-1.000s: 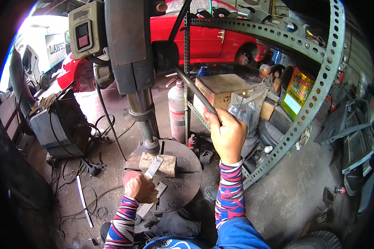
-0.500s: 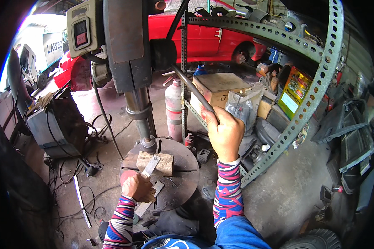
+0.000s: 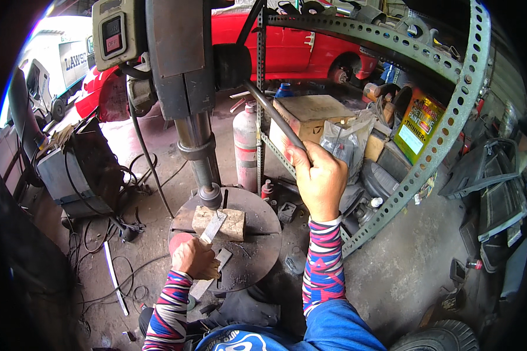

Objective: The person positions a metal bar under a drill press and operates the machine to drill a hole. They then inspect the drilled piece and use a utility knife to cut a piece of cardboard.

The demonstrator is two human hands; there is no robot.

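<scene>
My right hand (image 3: 321, 184) is closed around the dark feed lever (image 3: 275, 117) of a drill press (image 3: 180, 58). Down at the round press table (image 3: 260, 251), my left hand (image 3: 194, 258) grips a flat metal strip (image 3: 213, 227). The strip's far end rests on a wooden block (image 3: 234, 224), just below the drill chuck (image 3: 209, 196). Whether the bit touches the metal is too small to tell. A second flat metal strip (image 3: 223, 257) lies partly under my left hand. Beside that hand, a reddish round piece (image 3: 180, 241) shows on the table's left edge.
A perforated metal rack (image 3: 410, 175) stands close on my right. Behind the press are a grey-pink gas cylinder (image 3: 246, 149) and a cardboard box (image 3: 310, 114). A switch box (image 3: 112, 35) hangs at upper left. Cables (image 3: 137, 269) trail over the floor near a dark machine (image 3: 79, 175).
The whole view has shifted slightly, so the press table sits a little higher in the picture. Both hands keep their grips, with no clear movement of lever or strip.
</scene>
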